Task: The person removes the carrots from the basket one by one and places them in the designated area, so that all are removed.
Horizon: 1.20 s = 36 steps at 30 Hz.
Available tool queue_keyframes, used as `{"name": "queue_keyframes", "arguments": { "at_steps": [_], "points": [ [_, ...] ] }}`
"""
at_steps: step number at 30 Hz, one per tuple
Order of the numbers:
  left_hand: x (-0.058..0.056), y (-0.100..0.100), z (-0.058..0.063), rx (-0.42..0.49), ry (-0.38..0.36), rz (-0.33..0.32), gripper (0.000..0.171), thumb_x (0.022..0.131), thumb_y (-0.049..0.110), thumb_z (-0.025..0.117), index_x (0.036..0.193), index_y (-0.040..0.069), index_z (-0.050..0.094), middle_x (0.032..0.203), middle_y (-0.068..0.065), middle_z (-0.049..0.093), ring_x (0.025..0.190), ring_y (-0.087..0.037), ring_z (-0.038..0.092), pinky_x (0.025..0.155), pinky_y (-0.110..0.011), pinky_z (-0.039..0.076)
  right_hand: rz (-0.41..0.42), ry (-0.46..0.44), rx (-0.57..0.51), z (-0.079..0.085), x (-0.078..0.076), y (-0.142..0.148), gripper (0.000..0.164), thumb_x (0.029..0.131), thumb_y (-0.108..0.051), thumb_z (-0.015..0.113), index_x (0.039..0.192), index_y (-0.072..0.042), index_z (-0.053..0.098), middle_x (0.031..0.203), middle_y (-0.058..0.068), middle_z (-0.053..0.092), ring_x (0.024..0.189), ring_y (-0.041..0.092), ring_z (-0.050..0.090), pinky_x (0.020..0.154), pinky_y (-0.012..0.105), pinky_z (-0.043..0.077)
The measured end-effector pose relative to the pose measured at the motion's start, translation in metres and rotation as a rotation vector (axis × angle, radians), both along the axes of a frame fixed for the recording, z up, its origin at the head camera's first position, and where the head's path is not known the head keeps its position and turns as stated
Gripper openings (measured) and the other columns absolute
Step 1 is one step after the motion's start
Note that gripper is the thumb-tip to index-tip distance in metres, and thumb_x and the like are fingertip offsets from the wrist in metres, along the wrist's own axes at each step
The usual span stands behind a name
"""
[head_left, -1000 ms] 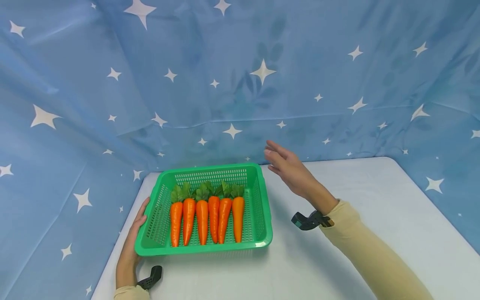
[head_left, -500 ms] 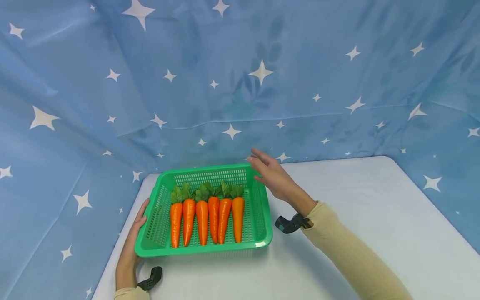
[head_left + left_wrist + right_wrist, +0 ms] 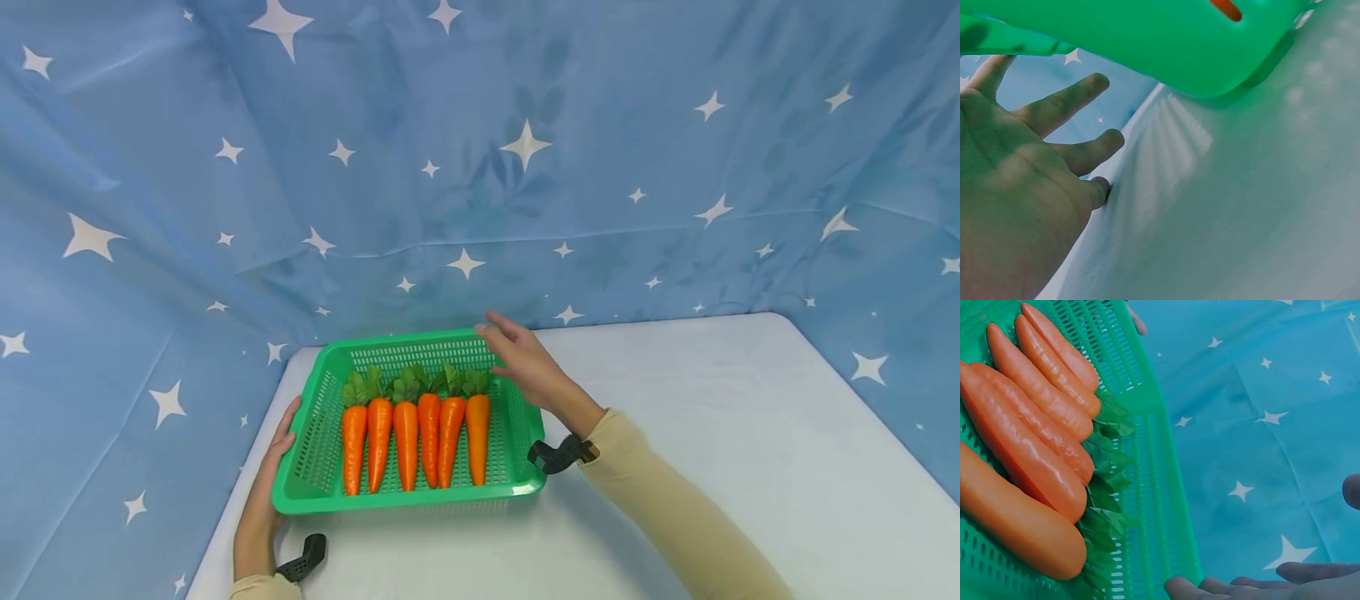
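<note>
A green plastic basket holds a row of several orange carrots with leafy green tops. At its left side is my left hand, fingers spread along the outer wall. In the left wrist view the left palm lies below the rim, fingers fairly straight; whether they bear the basket's weight I cannot tell. My right hand hovers over the back right corner, apart from the carrots. From the right wrist, its fingers look extended, with nothing between them and the thumb.
The basket stands on a white-covered table, toward its left side. A blue curtain with white stars hangs behind and along both sides. Each wrist carries a black camera mount.
My right hand has moved left and slightly down, from beside the basket to above its back right corner. The left hand, basket and carrots have stayed in place.
</note>
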<state>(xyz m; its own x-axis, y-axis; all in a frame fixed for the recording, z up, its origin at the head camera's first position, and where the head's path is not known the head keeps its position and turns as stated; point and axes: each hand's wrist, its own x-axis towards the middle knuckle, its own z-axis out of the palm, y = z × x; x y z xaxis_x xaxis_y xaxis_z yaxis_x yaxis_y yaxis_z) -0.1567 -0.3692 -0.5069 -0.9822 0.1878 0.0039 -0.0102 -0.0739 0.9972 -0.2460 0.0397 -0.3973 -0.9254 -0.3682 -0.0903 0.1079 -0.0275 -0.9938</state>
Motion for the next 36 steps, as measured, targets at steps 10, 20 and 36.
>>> {"name": "queue_keyframes", "arguments": {
  "at_steps": [10,20,36],
  "points": [
    [-0.002,0.004,0.002,0.012,-0.028,0.009,0.069,0.118,0.038,0.022,0.171,0.019,-0.018,0.17,-0.004,0.013,0.142,0.002,0.036,0.111,-0.02,0.036,-0.05,-0.036,0.039,-0.008,-0.003,-0.009,0.071,0.112,-0.037,0.057,0.171,-0.012,0.027,0.178,0.011,0.015,0.159,0.037,0.026,0.12,0.065,0.032],
    [-0.005,0.011,0.002,0.076,0.0,-0.023,0.07,0.118,0.037,0.024,0.17,0.018,-0.02,0.178,-0.011,-0.007,0.154,-0.003,0.023,0.118,-0.021,0.028,-0.121,-0.083,0.06,-0.017,-0.004,-0.015,0.072,0.111,-0.037,0.059,0.171,-0.011,0.028,0.174,0.016,0.023,0.157,0.04,0.028,0.118,0.067,0.034],
    [-0.01,0.02,0.004,0.044,-0.018,0.006,0.071,0.118,0.037,0.023,0.17,0.015,-0.02,0.174,-0.025,-0.017,0.162,-0.022,0.009,0.119,-0.023,0.029,-0.184,-0.162,0.137,-0.039,-0.003,-0.025,0.07,0.109,-0.031,0.064,0.166,-0.003,0.036,0.171,0.022,0.029,0.154,0.045,0.031,0.119,0.066,0.032]
  ]
}}
